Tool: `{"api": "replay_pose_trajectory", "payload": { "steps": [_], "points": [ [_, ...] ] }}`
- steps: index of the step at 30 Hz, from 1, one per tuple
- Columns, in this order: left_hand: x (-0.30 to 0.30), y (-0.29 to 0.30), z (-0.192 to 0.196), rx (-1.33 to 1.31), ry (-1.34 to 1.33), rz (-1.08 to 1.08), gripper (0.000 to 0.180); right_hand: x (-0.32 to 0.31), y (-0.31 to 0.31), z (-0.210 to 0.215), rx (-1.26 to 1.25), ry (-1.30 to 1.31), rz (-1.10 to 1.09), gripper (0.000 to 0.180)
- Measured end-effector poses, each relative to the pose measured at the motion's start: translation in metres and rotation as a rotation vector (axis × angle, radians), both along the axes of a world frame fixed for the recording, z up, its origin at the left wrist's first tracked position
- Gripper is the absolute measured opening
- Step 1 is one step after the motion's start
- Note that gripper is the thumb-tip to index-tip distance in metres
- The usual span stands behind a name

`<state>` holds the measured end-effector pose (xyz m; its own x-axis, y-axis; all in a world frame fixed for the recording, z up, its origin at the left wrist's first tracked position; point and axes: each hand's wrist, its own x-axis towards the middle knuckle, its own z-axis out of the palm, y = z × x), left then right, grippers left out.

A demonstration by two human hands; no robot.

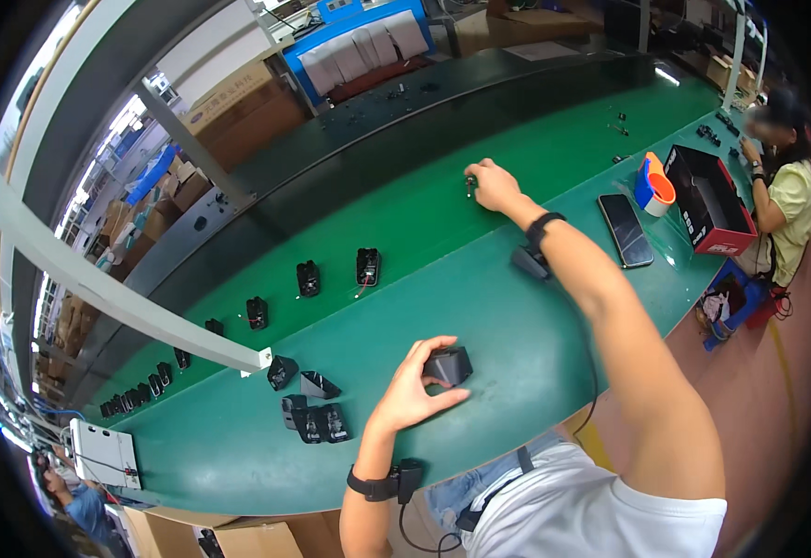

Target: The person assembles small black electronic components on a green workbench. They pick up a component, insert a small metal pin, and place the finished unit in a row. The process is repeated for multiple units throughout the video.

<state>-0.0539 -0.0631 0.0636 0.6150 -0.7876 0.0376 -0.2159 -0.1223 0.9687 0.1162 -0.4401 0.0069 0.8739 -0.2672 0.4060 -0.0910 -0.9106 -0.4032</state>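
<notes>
Left hand (412, 391) sits closest to the lens, near the front edge of the green bench (517, 335). Its fingers curl over the top of a small black housing (448, 365), thumb against the near side; grip closed on the part, which rests on the bench surface. Housing is dark, matte, wedge-shaped with a sloped top face. A black wristband with a cable is on this wrist.

Right hand (493, 185) is stretched far out, toward the rear edge of the bench where it meets the dark conveyor belt (368, 167). Fingertips are pinched on a tiny dark piece (470, 184); piece too small to identify. A black band is on this wrist also.

Just left of the held housing, near the front edge: a cluster of similar black parts (312, 409). Farther back, a row of upright black units (336, 272) runs leftward along the bench.

Right end of the bench: a dark phone (625, 230) lying flat, a blue-and-orange tape dispenser (652, 183), an open black-and-red box (710, 200). Another person in a yellow top (793, 200) works at that end.

Room: grey frame bars overhead, cardboard cartons (243, 112) stacked beyond the belt, a blue rack at the far side.
</notes>
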Motion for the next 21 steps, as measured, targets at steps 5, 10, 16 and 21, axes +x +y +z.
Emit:
{"api": "replay_pose_trajectory", "payload": {
  "steps": [5,10,16,21],
  "points": [
    [0.011,0.017,-0.012,-0.033,0.321,0.132,0.035,0.031,0.038,-0.018,0.168,-0.073,0.001,0.017],
    [0.03,-0.004,-0.002,-0.206,0.396,0.362,0.051,-0.032,0.088,0.007,0.926,-0.088,0.446,0.013],
    [0.039,0.006,-0.014,-0.508,0.643,0.462,0.055,-0.14,0.166,0.051,1.183,0.121,0.679,0.013],
    [0.04,0.013,-0.028,-0.476,0.607,0.532,0.059,-0.154,0.201,0.067,0.803,-0.039,0.785,0.01]
  ]
}}
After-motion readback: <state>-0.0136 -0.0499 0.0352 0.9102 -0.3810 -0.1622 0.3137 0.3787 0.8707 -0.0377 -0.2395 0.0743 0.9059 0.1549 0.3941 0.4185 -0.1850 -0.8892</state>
